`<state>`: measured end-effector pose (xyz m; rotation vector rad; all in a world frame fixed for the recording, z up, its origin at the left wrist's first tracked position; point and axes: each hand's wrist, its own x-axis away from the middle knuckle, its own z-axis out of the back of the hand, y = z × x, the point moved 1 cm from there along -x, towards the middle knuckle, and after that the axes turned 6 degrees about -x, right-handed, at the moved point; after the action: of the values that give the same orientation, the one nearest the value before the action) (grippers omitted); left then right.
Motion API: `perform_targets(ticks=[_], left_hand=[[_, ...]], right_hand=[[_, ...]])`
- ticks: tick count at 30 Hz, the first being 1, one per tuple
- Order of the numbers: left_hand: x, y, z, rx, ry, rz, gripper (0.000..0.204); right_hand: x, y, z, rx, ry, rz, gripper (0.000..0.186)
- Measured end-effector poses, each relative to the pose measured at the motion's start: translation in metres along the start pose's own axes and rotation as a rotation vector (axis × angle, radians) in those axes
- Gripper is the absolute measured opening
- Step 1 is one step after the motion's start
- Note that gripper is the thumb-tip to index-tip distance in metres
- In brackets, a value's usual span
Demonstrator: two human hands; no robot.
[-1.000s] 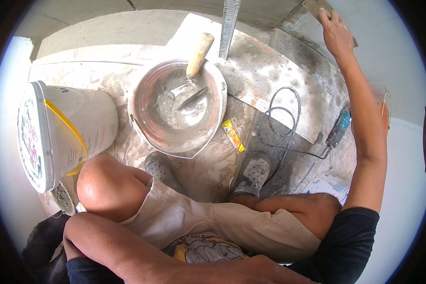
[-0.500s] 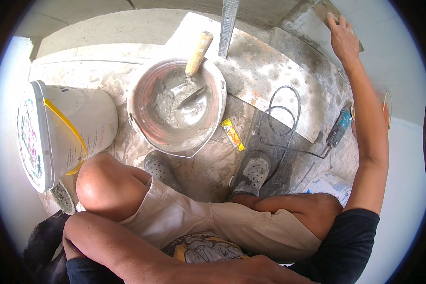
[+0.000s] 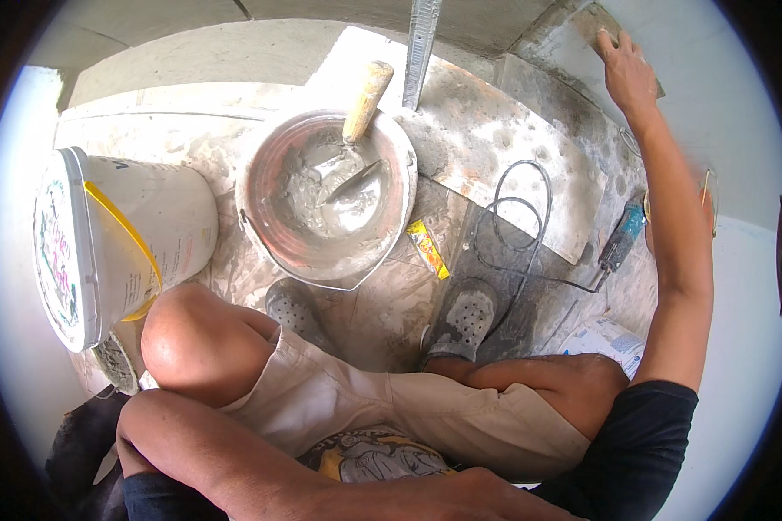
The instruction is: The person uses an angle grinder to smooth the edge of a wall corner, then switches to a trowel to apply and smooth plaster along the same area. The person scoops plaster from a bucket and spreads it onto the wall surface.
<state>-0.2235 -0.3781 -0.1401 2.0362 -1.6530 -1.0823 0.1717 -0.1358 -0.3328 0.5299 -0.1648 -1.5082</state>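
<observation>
Right hand [image 3: 630, 76]: nearer; fingers [image 3: 606, 40] holding flat plate [image 3: 593, 19] against wall [image 3: 721, 113]
Plate: beneath fingers, long axis slanting down rightward
Left hand [image 3: 493, 501]: lower edge, grip cannot tell

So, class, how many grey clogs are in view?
2, both worn: the left clog, below and left of the yellow packet in the picture, and the right clog, below and right of it.
</observation>
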Motion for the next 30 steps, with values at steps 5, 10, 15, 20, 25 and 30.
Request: perform_targets(ticks=[5,10,15,20,25,30], left_hand=[[-0.005,-0.002,-0.003,0.023,0.022,-0.01,0.044],[-0.004,-0.008,0.001,0.042,-0.029,-0.038,0.041],[-0.018,0.015,-0.008,-0.075,0.017,0.266,0.037],[-0.003,-0.008,0.011,0.016,-0.101,-0.04,0.036],[-0.006,-0.007,0.009,-0.012,-0.057,-0.002,0.034],[-0.005,-0.011,0.008,-0.005,-0.055,-0.026,0.033]], right_hand=[[-0.005,-0.007,0.02,-0.241,0.175,-0.14,0.048],[-0.011,-0.02,0.03,-0.476,0.447,-0.208,0.052],[-0.027,-0.041,0.033,-0.567,0.088,-0.358,0.056],[-0.004,-0.05,-0.029,-0.415,-0.089,-0.285,0.052],[0.005,-0.044,-0.01,-0.473,0.13,-0.273,0.053],[-0.019,-0.04,-0.031,-0.408,0.153,-0.27,0.054]])
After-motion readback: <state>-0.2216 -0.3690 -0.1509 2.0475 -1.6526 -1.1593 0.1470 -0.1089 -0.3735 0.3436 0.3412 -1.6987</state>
